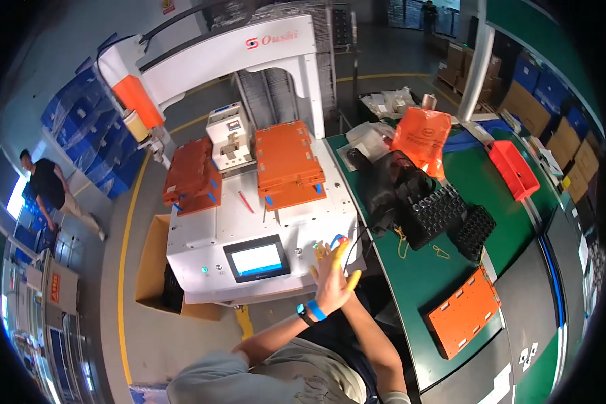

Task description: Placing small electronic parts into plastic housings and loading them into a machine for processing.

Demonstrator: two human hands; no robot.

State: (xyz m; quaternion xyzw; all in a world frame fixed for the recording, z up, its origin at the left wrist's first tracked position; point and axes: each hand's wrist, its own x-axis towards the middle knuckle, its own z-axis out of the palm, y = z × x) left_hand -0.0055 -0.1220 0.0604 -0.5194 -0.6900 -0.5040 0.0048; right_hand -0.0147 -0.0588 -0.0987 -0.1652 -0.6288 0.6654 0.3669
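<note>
Machine buttons [330, 246] sit half hidden behind the spread left hand [331, 277]; right hand unseen.

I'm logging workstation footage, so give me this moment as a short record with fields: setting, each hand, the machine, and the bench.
setting: factory floor, another person standing far left
left hand: raised and open, yellow caps on its fingertips, at the coloured buttons on the machine's front right corner; blue wristband
right hand: crosses behind the left hand, mostly hidden; whether it holds anything cannot be told
machine: white, with a lit screen and two orange fixtures on its deck
bench: green top with black trays, an orange plate, a red bin, an orange bag
</note>
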